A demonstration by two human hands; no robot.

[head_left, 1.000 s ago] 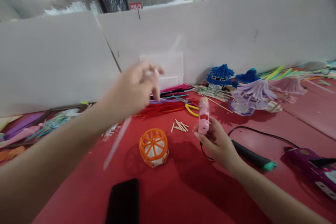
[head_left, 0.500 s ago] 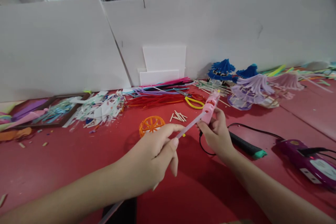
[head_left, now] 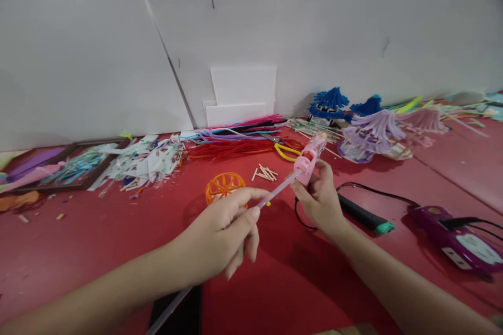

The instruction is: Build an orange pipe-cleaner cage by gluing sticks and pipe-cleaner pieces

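A pink glue gun (head_left: 305, 164) is in my right hand (head_left: 320, 200), its nose pointing away from me over the table. Between thumb and fingers, my left hand (head_left: 222, 233) pinches a long translucent glue stick (head_left: 278, 189). The stick's far end meets the back of the glue gun, and its other end shows below my left wrist. Just behind my left hand lies an orange round openwork piece (head_left: 225, 186), partly covered by the fingers. Short wooden sticks (head_left: 265, 172) lie in a small pile between it and the glue gun.
Behind are pipe cleaners (head_left: 231, 149), yellow-handled scissors (head_left: 287, 153) and white scraps (head_left: 147, 162). Blue and lilac umbrella-shaped pieces (head_left: 375, 128) stand at back right. A purple power strip (head_left: 456, 241) with cords and a black-and-green tool (head_left: 365, 215) lie right. White boards (head_left: 314, 47) form a barrier.
The whole view has shifted slightly, moving the table's things a little left. My left hand still pinches the glue stick, with its lower fingers slightly changed. My right hand keeps the glue gun.
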